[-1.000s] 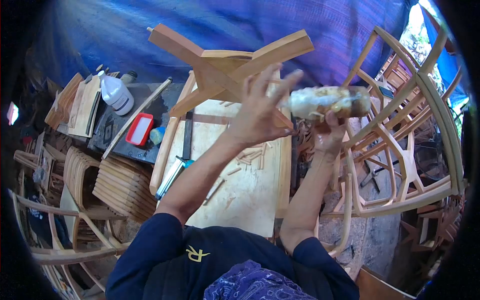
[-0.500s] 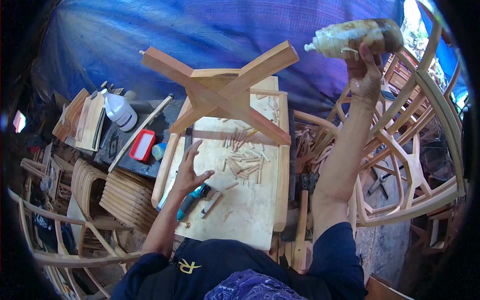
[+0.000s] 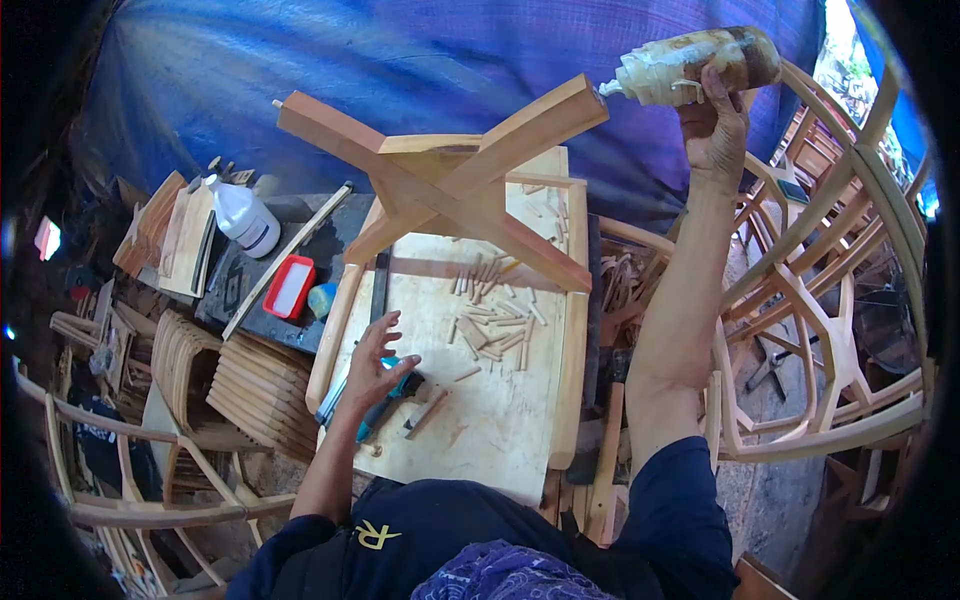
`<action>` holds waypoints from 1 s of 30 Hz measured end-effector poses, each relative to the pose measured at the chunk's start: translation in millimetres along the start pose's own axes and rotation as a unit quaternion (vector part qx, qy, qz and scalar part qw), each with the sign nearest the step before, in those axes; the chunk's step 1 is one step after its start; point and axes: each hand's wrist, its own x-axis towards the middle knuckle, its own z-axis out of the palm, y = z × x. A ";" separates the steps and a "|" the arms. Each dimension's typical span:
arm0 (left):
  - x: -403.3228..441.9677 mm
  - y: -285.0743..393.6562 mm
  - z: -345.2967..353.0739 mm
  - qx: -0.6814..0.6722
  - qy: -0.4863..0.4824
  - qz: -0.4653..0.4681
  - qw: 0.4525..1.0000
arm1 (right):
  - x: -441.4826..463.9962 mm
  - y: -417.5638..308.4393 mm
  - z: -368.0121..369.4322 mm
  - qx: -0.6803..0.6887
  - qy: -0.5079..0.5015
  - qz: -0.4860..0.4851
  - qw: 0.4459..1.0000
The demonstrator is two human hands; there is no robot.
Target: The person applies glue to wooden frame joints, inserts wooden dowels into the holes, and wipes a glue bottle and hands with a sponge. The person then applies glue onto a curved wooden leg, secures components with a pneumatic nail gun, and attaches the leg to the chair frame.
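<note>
My right hand (image 3: 716,125) grips a glue-smeared squeeze bottle (image 3: 700,65), held on its side with the nozzle pointing left. The nozzle tip meets the upper right end of an X-shaped wooden frame (image 3: 440,185). A peg sticks out of the frame's upper left end. My left hand (image 3: 376,368) is empty, fingers apart, above a teal tool (image 3: 385,405) on the pale board (image 3: 480,430). Many short wooden dowels (image 3: 495,325) lie loose on that board, below the frame.
At the left, a white jug (image 3: 245,218) and a red tray (image 3: 290,287) with white content rest on a dark surface beside a long strip. Stacked curved wood pieces (image 3: 262,385) lie below. Wooden chair frames (image 3: 820,330) fill the right side. A blue tarp (image 3: 400,60) hangs behind.
The bottle first swung up and right, then came back left to the frame's end. My left hand dropped from near the bottle to above the teal tool.
</note>
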 end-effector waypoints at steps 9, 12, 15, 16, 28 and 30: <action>3.0 -2.3 1.5 -0.029 -0.005 -0.005 1.000 | 2.5 10.1 -0.6 -0.015 0.021 -0.013 1.000; 2.7 -6.2 2.1 -0.040 -0.004 -0.015 0.999 | 4.4 11.0 -2.4 -0.013 0.044 -0.012 0.999; 1.9 -4.9 2.4 -0.056 -0.003 -0.015 0.998 | 0.0 6.5 11.8 -0.008 0.050 -0.029 0.998; 2.0 -5.1 2.4 -0.061 -0.001 -0.017 0.998 | -1.8 5.8 17.6 -0.005 0.049 -0.038 0.998; 4.6 -12.5 3.7 -0.092 -0.002 -0.019 0.996 | 3.3 5.7 -6.7 0.001 0.010 -0.029 1.000; 5.2 -16.2 4.3 -0.095 0.001 -0.016 0.995 | 3.3 5.6 -8.1 0.005 0.006 -0.021 1.000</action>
